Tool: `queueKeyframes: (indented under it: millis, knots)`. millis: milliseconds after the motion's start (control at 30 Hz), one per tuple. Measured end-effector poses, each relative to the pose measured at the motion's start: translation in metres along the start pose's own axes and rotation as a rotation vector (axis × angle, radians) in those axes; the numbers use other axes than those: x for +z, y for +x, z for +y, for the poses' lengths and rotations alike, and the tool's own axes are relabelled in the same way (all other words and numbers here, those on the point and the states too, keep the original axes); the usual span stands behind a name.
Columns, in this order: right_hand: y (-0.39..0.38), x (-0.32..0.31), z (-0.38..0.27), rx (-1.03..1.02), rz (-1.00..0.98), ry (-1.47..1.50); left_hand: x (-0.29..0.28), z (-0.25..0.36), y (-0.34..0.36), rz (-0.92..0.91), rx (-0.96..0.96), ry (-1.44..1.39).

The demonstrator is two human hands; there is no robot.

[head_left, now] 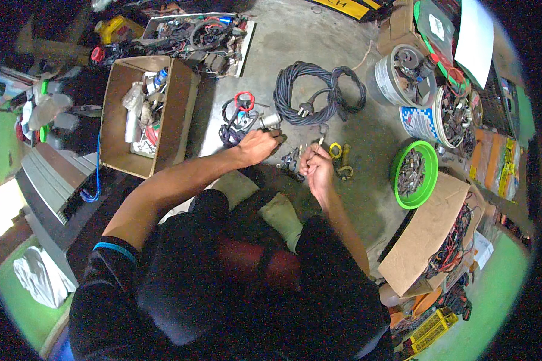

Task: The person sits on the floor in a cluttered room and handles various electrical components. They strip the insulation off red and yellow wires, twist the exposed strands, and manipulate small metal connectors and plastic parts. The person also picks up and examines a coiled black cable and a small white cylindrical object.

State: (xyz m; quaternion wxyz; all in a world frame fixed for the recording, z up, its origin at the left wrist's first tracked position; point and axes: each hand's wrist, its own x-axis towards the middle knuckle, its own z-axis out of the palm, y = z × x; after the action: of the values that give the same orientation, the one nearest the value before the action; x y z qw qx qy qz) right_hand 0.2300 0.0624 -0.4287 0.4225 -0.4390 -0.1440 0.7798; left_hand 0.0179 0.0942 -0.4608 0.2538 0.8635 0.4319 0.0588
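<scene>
Grey concrete floor (367, 180) spreads beneath a seated or crouching person, seen from above, in a dark top with a blue-trimmed sleeve (115, 248). The left hand (260, 146) reaches in palm down, its fingers bent and close together; something small and dark is at the fingertips, but I cannot tell whether it is gripped. Just beyond is a pale cylindrical part (270, 120), near a tangle of dark cords (230, 133) with a red loop (244, 96). The right hand (317, 165) is raised slightly to the right, its fingers curled and seeming to pinch a small pale piece (321, 141), which sticks up from the fingertips.

Between the hands and slightly nearer the body lies a cluster of small metal parts (291, 159). Right of the right hand are a yellow ring (335, 146) and a short yellowish piece (345, 155). Beyond both hands rests a coiled dark cable (289, 99) with its plug (305, 110) near the middle.

To the left stands a cardboard box (183, 114) of mixed items; to the right, a bright green basin (427, 195) holds many small metal pieces.
</scene>
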Motion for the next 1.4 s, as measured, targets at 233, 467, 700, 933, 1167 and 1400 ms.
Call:
queueKeyframes:
  millis: [233, 467, 700, 933, 1167, 1400]
  knots:
    - [0.000, 0.006, 0.009, 0.044, 0.129, 0.232, -0.021, 0.021, 0.002, 0.090, -0.154, -0.237]
    - [0.000, -0.005, 0.016, 0.122, 0.180, 0.374, -0.041, 0.067, -0.002, 0.199, -0.075, -0.536]
    - [-0.005, -0.012, 0.007, 0.124, 0.249, 0.409, -0.045, 0.061, 0.000, 0.289, -0.105, -0.586]
    - [-0.018, -0.024, -0.012, -0.031, 0.207, 0.357, -0.032, 0.044, -0.003, 0.309, -0.138, -0.592]
    - [-0.053, -0.116, -0.079, -0.442, 0.385, 0.314, -0.042, 0.046, -0.008, 0.296, -0.245, -0.557]
    - [-0.080, -0.142, -0.172, -0.609, 0.655, 0.332, -0.043, 0.048, -0.005, 0.285, -0.261, -0.572]
